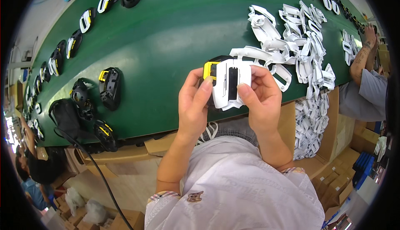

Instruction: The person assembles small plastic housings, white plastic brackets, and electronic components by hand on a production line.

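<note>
Between my two hands, over the near edge of the green table, is a black plastic housing with a yellow piece (211, 70) at its upper left corner. A white plastic cover (221, 84) with a long dark slot lies over its front. My left hand (194, 101) grips the left side, its thumb beside the yellow piece. On the right side my right hand (263, 99) has its thumb on the white cover and its fingers curled behind. The back of the housing is hidden.
A heap of white covers (306, 42) lies right of my hands; more fill a cardboard box (287, 124) below. Black housings (110, 88) and a black bag-like thing (66, 115) with a cable sit at left. Assembled units (86, 20) line the far edge. Co-workers (366, 76) are at both sides.
</note>
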Motion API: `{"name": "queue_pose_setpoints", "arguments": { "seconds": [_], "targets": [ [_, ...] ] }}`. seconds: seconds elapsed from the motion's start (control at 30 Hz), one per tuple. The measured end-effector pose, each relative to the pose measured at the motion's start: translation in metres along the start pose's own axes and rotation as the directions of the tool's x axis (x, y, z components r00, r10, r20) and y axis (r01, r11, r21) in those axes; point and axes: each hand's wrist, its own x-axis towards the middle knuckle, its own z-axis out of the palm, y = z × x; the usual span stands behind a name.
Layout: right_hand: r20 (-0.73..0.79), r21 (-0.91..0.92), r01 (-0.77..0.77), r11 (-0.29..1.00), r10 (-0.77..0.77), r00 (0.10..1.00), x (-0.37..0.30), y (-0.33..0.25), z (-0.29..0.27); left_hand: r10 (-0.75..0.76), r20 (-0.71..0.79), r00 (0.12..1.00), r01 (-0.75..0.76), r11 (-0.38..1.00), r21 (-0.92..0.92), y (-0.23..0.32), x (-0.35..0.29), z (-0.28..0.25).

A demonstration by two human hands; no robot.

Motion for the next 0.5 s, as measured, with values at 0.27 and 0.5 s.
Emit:
{"name": "queue_pose_setpoints", "arguments": {
  "seconds": [0.27, 0.5],
  "targets": [
    [0.071, -0.022, -0.001, 1.0, 0.003, 0.997, 0.006, 0.009, -0.008, 0.04, -0.024, 0.999, -0.038, 0.995, 0.087, -0.002, -0.001, -0.004],
    [0.049, 0.183, -0.144, 0.973, 0.137, 0.989, 0.006, -0.002, -0.015, 0.028, 0.024, 0.999, -0.032, 0.988, 0.152, -0.006, -0.004, -0.001]
  ]
}}
